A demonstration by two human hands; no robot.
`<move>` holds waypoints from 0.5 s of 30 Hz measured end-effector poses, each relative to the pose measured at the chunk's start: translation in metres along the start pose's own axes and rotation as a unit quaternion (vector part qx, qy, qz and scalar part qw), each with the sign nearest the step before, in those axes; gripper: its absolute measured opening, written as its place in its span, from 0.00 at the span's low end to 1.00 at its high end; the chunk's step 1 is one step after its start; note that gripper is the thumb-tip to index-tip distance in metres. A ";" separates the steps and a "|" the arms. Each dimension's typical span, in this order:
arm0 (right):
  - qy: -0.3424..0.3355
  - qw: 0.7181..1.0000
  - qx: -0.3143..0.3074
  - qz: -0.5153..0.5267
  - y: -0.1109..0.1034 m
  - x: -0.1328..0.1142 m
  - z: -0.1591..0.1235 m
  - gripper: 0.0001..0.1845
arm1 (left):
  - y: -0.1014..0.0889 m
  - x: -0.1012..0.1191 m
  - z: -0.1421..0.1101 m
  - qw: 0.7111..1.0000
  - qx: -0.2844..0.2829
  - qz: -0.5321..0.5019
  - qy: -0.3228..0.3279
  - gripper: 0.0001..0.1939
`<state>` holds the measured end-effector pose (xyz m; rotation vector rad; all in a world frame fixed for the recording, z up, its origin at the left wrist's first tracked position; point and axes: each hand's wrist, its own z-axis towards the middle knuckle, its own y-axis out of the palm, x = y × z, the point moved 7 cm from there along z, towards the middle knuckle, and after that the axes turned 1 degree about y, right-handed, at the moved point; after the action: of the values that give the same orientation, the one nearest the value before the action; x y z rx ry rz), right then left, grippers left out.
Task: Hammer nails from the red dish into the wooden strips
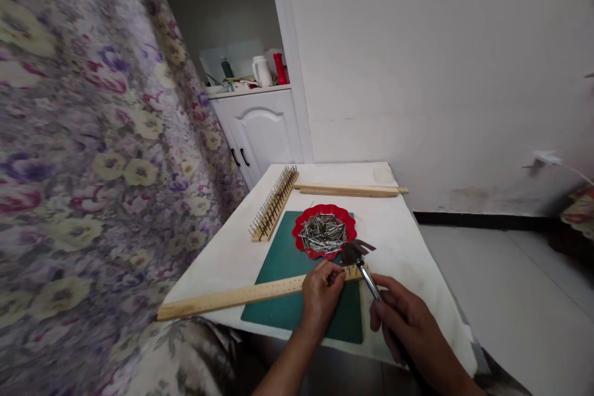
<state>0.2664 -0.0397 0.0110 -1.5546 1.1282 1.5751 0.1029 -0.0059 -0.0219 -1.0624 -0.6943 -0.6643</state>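
Note:
In my right hand is a claw hammer, its dark head raised over the right end of a wooden strip. My left hand rests on that strip with its fingers pinched together; whatever they hold is too small to make out. Rows of small marks run along the strip, and a few nails stand in its right end, close beside the hammer head. Beneath it lies a green cutting mat. Just beyond my hands, a red scalloped dish holds a heap of loose nails.
Two boards studded with upright nails lie at the table's back left. Plain wooden strips are stacked along the far edge. A floral curtain hangs at left, and a white wall stands behind the white-covered table.

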 end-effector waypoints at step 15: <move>0.013 0.999 -0.024 -0.024 0.010 0.010 0.000 0.17 | -0.002 0.002 0.000 1.000 0.008 0.013 0.011 0.08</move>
<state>0.2564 -0.0453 0.0027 -1.6269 1.0668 1.5658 0.1020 -0.0067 -0.0191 -1.0461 -0.6651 -0.6470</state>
